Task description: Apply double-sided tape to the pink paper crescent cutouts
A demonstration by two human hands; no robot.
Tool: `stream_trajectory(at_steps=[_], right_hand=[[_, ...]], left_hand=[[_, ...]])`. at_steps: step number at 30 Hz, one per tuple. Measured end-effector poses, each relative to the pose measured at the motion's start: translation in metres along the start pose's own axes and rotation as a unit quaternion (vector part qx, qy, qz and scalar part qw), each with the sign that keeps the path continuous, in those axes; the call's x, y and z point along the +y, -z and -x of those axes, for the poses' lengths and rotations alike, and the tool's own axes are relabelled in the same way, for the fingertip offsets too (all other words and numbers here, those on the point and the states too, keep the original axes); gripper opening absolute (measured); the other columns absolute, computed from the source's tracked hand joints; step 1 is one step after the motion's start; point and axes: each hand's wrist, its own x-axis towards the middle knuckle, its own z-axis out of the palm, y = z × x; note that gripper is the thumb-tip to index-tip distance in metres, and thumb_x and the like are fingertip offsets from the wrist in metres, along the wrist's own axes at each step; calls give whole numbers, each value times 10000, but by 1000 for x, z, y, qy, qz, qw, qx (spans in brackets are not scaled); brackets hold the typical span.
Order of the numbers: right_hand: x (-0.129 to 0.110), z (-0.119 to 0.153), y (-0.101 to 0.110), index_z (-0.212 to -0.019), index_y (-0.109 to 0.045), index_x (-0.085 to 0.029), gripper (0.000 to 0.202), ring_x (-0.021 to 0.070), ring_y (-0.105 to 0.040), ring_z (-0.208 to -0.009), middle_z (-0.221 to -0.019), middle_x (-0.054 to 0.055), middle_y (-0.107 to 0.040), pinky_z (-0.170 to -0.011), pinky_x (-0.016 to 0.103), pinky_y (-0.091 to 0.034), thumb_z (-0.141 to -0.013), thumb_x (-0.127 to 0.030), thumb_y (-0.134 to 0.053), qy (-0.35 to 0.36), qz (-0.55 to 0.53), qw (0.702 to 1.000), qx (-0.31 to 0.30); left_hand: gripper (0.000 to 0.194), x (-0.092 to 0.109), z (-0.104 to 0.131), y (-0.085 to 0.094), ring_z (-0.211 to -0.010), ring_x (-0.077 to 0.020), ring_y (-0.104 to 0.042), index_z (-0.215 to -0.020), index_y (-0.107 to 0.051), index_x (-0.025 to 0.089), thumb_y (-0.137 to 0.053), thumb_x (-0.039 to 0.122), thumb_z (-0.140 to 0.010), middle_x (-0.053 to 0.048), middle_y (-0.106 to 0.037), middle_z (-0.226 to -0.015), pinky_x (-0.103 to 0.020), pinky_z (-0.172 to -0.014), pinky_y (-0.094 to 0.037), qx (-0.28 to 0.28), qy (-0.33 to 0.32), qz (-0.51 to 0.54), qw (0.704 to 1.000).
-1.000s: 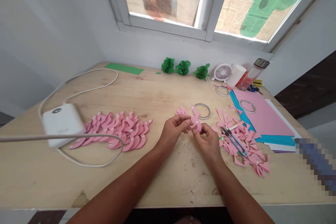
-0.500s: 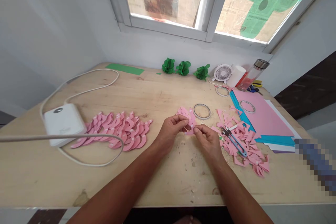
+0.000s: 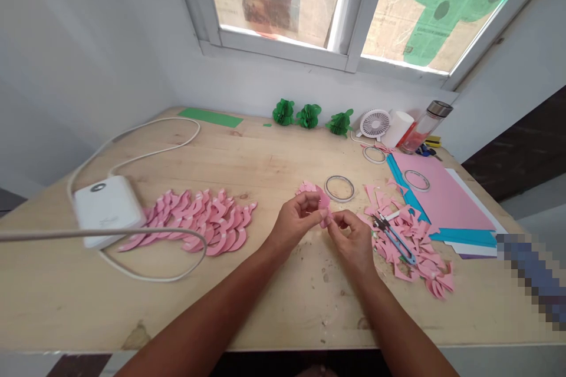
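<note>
A small pink paper piece (image 3: 324,199) is held up between my two hands over the middle of the table. The fingers of my left hand (image 3: 297,215) are closed on its left side, partly covering it. From the right, my right hand (image 3: 352,237) pinches its lower edge between thumb and forefinger. Just behind them lie more pink paper pieces (image 3: 306,187), mostly hidden by the left hand. Close beyond the right hand rests a roll of narrow tape (image 3: 339,188). Blue-handled thread snips (image 3: 397,240) lie on a heap of pink paper scraps (image 3: 431,259) to the right.
Overlapping curved pink paper pieces (image 3: 216,221) spread at left beside a white power bank (image 3: 108,206) with a looping cable. Several green paper shapes (image 3: 308,116), a small fan (image 3: 375,123) and a glass bottle (image 3: 427,126) stand along the wall. Coloured paper sheets (image 3: 451,197) lie right.
The pink piece has been lifted and tilted upright between my hands, where it lay flatter before. My left fingers have curled round it; my right hand stays close to the same spot.
</note>
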Motion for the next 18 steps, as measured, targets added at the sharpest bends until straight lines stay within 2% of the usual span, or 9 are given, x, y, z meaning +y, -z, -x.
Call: stream_trajectory(at_steps=[8, 12, 18], right_hand=[[-1, 1, -2, -624, -603, -194, 222, 143, -535, -627, -625, 4, -601, -610, 259, -388, -788, -318, -519, 29, 5, 1000, -11], [-5, 1, 0, -645, -610, -185, 263, 145, -555, -678, -694, 13, -628, -639, 252, -401, -825, -315, -470, 8, -39, 999, -35], [-7, 1, 1, -689, -615, -171, 257, 134, -528, -620, -644, -2, -586, -565, 225, -386, -824, -326, -461, -33, -84, 995, -47]], left_hand=[[182, -4, -1, -1, -647, -135, -579, -806, -580, 150, -642, 256, -671, -17, -614, -700, -260, -666, -458, 19, -6, -25, 999], [157, -2, -1, 0, -674, -136, -569, -815, -615, 137, -616, 228, -687, -35, -626, -741, -254, -670, -454, 14, -12, -13, 1000], [222, -3, -2, 4, -677, -130, -559, -894, -654, 131, -587, 180, -688, -45, -632, -741, -252, -682, -449, 15, 10, 71, 997]])
